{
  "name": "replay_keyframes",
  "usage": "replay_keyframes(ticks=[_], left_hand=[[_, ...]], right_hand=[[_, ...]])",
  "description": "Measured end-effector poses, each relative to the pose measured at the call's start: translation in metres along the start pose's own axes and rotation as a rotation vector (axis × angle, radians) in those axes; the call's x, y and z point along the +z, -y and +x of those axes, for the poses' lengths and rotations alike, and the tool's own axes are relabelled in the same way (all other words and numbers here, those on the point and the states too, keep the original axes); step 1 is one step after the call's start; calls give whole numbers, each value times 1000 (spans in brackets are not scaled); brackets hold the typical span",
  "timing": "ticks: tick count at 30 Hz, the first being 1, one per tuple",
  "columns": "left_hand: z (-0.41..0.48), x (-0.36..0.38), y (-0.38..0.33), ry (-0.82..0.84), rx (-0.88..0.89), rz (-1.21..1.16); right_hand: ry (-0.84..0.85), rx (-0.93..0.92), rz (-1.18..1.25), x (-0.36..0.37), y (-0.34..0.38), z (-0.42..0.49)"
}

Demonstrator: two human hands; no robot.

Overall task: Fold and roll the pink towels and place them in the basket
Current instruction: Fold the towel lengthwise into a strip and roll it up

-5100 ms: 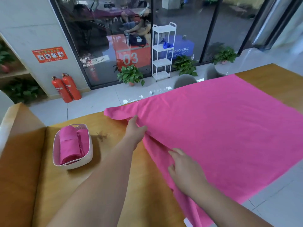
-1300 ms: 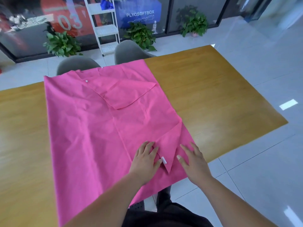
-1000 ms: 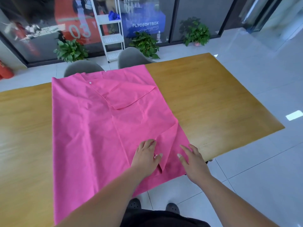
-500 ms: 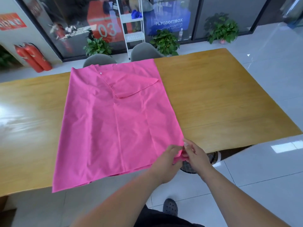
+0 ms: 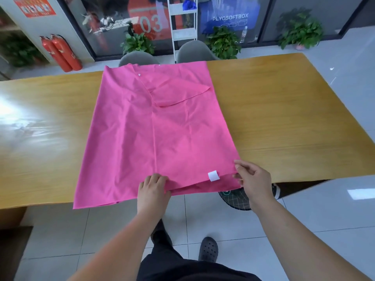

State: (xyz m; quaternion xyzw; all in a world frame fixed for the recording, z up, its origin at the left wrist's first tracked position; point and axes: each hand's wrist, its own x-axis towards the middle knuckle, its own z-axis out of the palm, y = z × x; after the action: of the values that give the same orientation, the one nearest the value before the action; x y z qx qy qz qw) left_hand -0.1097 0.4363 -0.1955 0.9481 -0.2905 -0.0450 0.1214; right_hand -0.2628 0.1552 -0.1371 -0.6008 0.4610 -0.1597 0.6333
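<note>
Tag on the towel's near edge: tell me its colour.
White. The tag sits on the pink towel, best seen in the head view.

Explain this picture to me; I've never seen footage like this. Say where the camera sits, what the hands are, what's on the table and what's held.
There is no machine here: a person works bare-handed, and the single camera sits on their head, looking forward and down. A pink towel, folded over on itself, lies on a wooden table, its near edge hanging over the side. The left hand grips that near edge. The right hand pinches the near right corner, beside a white tag.
</note>
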Motion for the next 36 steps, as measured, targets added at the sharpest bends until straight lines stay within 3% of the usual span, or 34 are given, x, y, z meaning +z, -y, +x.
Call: replay_keyframes(ticks=[4, 8, 12, 18, 20, 24, 26, 29, 36], left_hand=[[0, -11, 15, -115, -17, 25], [-4, -22, 20, -242, -26, -29], [-22, -6, 30, -146, -30, 24], [-49, 9, 12, -108, -347, -73], [-56, 9, 2, -92, -538, -243], [-46, 5, -22, -63, -1151, -929], [-36, 0, -31, -109, -1305, -1223], [-27, -8, -33, -182, -1332, -1386], [-44, 2, -12, -162, -1213, -1324]], right_hand=[[-2, 135, -178, -8, -18, 6], [-31, -13, 19, -2, -9, 1], [-87, 90, -174, -5, -36, -4], [-141, 127, -338, -13, -60, 0], [-158, 139, -347, -13, -64, 0], [-165, 265, -97, -12, -66, 2], [-170, 304, -6, -11, -64, 3], [-186, 295, 84, -13, -63, 3], [-198, 295, 176, -14, -73, -7]])
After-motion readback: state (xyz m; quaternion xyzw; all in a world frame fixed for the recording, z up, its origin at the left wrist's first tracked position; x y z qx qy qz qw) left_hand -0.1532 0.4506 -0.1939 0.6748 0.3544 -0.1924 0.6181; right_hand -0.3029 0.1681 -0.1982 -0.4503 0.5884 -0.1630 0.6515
